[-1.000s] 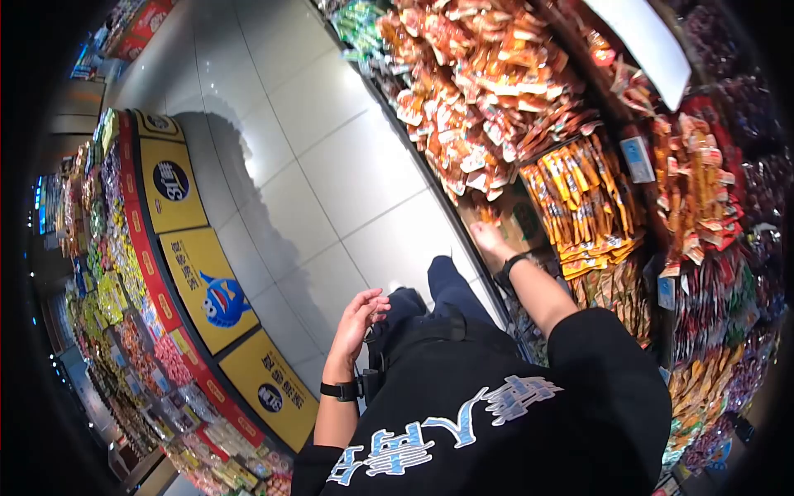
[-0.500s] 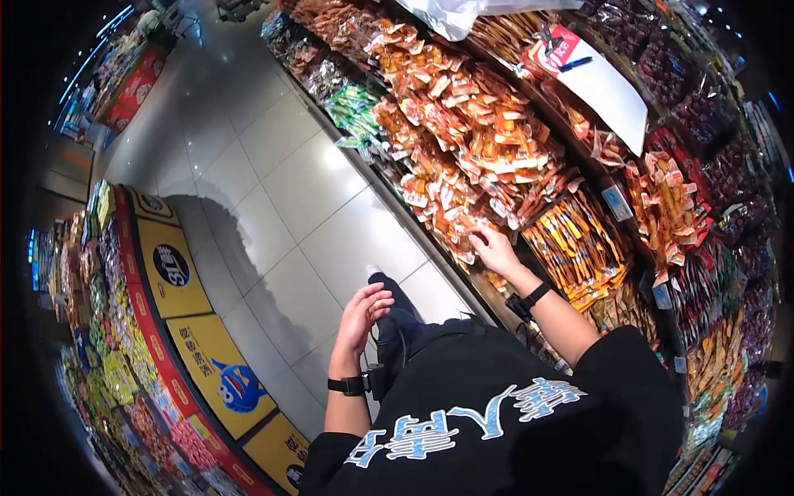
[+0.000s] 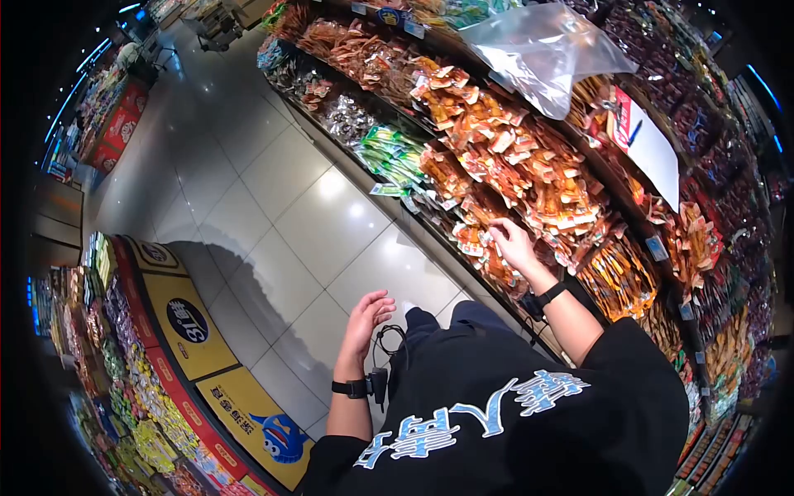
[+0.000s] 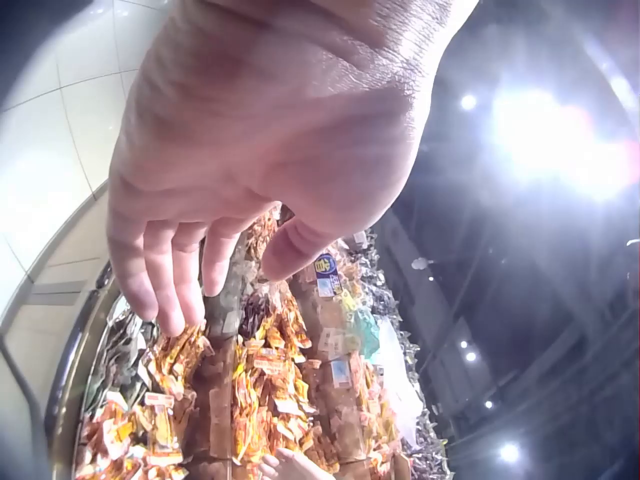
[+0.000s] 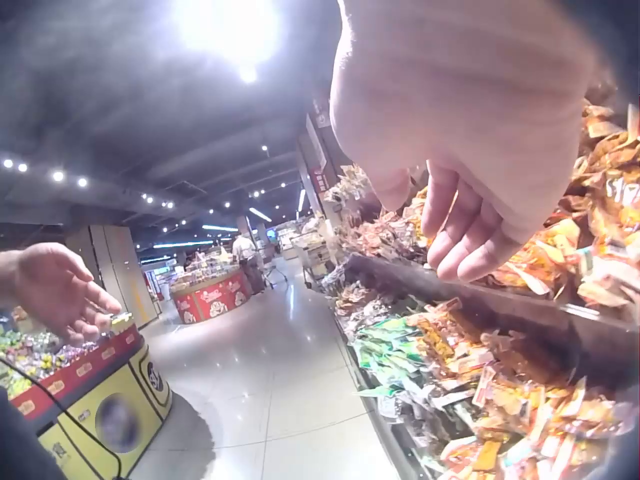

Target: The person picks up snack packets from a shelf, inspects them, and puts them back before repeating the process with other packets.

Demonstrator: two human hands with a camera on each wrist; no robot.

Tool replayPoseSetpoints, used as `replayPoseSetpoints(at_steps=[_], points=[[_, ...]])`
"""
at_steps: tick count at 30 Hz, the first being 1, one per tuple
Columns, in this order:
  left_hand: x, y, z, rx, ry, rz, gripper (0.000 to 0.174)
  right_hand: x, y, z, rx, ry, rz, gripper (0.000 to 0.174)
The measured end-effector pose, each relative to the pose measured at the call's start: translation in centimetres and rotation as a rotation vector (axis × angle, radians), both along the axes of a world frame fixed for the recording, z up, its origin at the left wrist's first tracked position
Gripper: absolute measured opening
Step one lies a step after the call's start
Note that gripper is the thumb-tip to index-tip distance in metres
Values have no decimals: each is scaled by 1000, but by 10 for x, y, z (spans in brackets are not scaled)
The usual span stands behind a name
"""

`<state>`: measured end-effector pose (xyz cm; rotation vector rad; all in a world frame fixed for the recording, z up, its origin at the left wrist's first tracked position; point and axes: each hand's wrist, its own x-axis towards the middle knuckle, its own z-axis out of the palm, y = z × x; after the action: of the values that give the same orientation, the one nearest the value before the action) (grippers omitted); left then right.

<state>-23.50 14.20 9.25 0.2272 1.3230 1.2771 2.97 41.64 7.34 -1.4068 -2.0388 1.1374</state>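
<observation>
My right hand [image 3: 514, 248] is over the front row of orange snack packets [image 3: 486, 266] in the head view. Its fingers bend loosely downward in the right wrist view, with no packet visible between them. Behind it rises a larger heap of orange snack packets [image 3: 538, 178], on the upper tier. My left hand [image 3: 361, 324] hangs over the aisle beside my body, touching nothing. Its relaxed fingers [image 4: 165, 260] point down in the left wrist view.
Green packets [image 3: 389, 153] lie farther along the front row. A clear plastic bag [image 3: 550, 58] and a white sheet [image 3: 653, 161] with a pen rest on the shelf above. Yellow packets [image 3: 616, 281] stand in rows near my right forearm. Across the aisle curves a yellow-panelled candy counter [image 3: 182, 318].
My right hand has come up from the low spot by a cardboard box and is now above the front orange packets. The view has shifted along the display; the left hand stays relaxed.
</observation>
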Motion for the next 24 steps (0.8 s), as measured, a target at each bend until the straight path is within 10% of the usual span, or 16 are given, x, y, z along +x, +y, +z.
replayPoseSetpoints(at_steps=[24], points=[[-198, 280, 25, 12, 13, -200, 31, -214, 185, 67, -18, 135, 197, 36]])
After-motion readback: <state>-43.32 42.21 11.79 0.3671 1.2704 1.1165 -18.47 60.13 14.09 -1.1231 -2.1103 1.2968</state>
